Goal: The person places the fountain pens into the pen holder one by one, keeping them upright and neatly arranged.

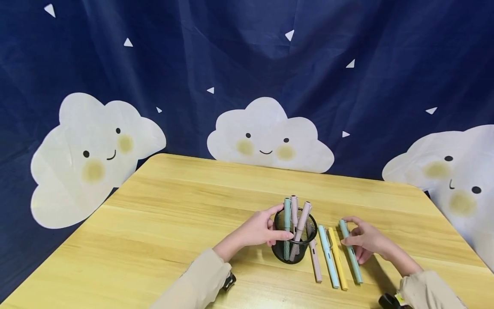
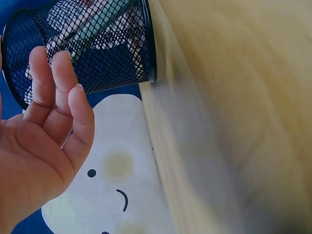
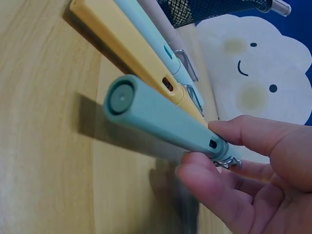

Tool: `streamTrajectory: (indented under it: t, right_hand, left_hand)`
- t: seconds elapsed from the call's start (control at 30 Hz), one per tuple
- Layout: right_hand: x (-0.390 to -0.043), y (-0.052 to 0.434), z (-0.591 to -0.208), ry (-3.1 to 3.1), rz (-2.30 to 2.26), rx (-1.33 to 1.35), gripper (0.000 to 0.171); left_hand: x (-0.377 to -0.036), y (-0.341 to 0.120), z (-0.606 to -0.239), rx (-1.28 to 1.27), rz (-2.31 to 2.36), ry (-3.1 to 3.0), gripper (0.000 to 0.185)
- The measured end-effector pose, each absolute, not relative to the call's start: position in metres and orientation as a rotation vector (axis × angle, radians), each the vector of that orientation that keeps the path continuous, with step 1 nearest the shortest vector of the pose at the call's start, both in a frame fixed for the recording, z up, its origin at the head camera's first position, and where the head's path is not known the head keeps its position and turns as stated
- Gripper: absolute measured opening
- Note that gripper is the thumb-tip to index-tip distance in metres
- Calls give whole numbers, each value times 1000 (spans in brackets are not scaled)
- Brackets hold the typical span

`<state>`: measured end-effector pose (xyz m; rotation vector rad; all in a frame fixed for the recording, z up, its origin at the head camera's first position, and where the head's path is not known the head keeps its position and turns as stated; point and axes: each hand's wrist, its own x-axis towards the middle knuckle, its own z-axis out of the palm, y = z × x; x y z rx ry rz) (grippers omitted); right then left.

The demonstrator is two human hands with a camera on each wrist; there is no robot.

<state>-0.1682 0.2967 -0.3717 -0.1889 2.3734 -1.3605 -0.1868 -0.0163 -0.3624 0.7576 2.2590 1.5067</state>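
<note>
My left hand (image 1: 257,228) holds a black mesh pen holder (image 1: 278,252), the thumb over its near rim and the index finger at the far side. In the left wrist view, more fingers (image 2: 63,83) curl by the mesh wall. A green pen (image 1: 287,214) and two pale lilac pens (image 1: 303,216) stand in the holder. Between thumb and fingers, my right hand (image 1: 366,239) pinches another green pen (image 3: 161,119) near its clip. That pen's shadow lies apart from it on the wood. Beside it are a yellow pen (image 1: 338,262), a light blue pen (image 1: 328,257) and a lilac pen (image 1: 315,262).
The loose pens lie side by side on a wood-grain table (image 1: 146,240), just right of the holder. Behind the table's far edge hangs a dark blue cloth (image 1: 239,51) printed with white clouds. Dark straps (image 1: 229,281) circle both wrists.
</note>
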Motion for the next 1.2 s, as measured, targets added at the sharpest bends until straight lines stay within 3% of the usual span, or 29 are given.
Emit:
streamTrajectory:
  t: [1.2]
  right_hand:
    - [-168,281,-349,2493,-1657,-179,71]
  left_hand:
    - [-188,-16,-361,749,1505,2242,82]
